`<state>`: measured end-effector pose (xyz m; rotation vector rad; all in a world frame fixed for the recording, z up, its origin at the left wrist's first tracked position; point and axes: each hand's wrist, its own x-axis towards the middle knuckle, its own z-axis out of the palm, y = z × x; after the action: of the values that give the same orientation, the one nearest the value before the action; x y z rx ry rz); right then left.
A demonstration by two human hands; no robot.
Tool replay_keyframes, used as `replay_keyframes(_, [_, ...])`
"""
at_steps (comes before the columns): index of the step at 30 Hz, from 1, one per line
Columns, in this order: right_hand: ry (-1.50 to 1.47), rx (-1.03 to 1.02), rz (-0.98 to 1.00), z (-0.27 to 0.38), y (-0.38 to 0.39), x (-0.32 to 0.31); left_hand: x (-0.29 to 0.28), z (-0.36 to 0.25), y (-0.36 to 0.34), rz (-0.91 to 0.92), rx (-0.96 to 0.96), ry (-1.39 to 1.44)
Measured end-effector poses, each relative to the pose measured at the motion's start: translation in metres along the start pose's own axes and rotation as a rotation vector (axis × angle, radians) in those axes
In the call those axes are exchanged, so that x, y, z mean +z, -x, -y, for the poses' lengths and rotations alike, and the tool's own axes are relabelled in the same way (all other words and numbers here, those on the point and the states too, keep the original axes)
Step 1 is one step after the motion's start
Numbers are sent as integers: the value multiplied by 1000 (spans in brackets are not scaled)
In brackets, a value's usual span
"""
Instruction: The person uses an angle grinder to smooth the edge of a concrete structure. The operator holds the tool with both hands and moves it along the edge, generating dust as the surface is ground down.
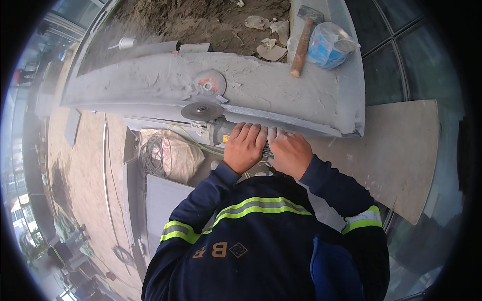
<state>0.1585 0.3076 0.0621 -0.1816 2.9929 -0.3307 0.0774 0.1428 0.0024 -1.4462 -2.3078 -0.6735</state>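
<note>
Both my hands are closed around the body of an angle grinder, held along the front edge of a grey, dust-covered ledge. My left hand wraps the grinder nearer its head. Just behind it, close against it, my right hand grips the rear part. At the grinder's left end, the thin dark cutting disc lies beside the ledge's edge; I cannot tell whether it touches or spins. A separate grey disc with a red centre rests flat on the ledge.
A hammer and a bagged blue container sit on the ledge's right part. Soil fills the area behind. Below the ledge lie a pale sack and coiled wire. A board stands right; glass panels lie beyond.
</note>
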Motion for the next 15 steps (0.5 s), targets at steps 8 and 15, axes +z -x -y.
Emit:
replay_keyframes(8, [-40,54,89,0,28,-21,-2,-29,0,-26,37,-53])
replay_keyframes(15, [-49,43,107,-4,24,-21,3,-27,-2,-40,29,-66])
